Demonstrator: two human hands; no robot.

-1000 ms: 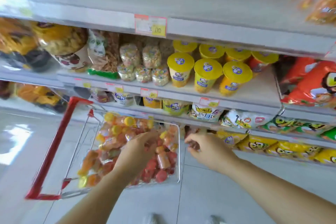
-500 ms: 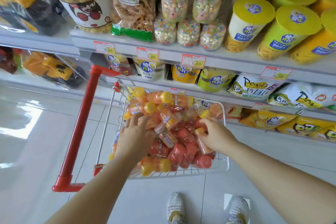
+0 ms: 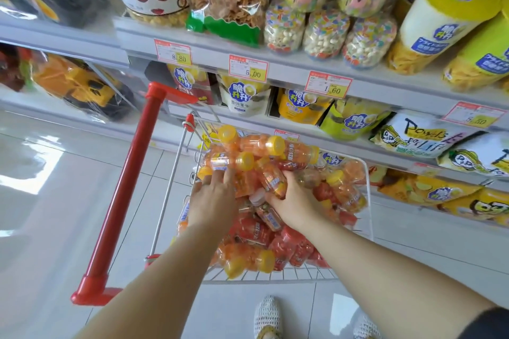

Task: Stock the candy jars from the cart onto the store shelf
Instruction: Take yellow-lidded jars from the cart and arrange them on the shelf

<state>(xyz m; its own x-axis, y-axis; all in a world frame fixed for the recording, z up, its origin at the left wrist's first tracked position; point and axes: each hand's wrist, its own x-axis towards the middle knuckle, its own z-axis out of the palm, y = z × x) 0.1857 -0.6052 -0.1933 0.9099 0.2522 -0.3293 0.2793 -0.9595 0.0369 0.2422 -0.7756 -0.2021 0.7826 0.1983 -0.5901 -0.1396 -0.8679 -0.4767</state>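
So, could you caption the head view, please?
Left hand touches and right hand grips orange plastic candy jars in wire cart.

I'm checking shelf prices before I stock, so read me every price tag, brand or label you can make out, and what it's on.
"8.80": left price tag, shelf edge.
"5.00": middle price tag.
"1.60": third price tag.
"脆升升": white chip bag.
"Life": white cartoon bag; the rest unclear.
Too blurred: fourth price tag, candy jars labels.

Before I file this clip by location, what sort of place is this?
Most likely a small grocery or snack shop aisle: shelves stacked with snack bags, price tags clipped along the shelf edges, and a red-handled wire cart full of candy jars.
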